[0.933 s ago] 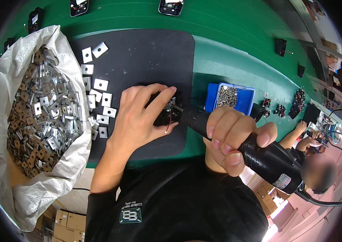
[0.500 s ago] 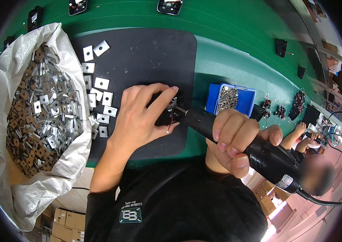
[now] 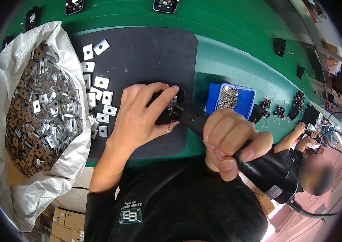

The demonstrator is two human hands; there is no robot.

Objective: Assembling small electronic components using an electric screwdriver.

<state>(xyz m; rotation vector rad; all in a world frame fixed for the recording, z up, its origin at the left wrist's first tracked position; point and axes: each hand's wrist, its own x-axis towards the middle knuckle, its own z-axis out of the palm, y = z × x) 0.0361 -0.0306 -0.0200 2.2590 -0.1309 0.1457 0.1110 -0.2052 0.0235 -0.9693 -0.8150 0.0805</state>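
- Left hand [image 3: 138, 117] pinned a small black part [image 3: 167, 111] at the mat's [image 3: 146, 52] near edge.
- Right hand [image 3: 229, 141] gripped the driver [image 3: 260, 169] (fist closed).
- Bit might slip toward fingers if tilted.

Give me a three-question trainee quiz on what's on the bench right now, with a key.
1. True or false: the left hand steadies a small black part on the dark mat.
2. What does the right hand grip?
A. a black power screwdriver
B. a pair of pliers
C. a brush
3. Fill in: the white sack at the person's left holds small square metal ______.

Key:
1. True; its fingers curl over the part.
2. A; the black power screwdriver points its tip at the part.
3. Plates; more square plates lie loose on the mat's left side, and a blue tray of small metal pieces sits to the right.
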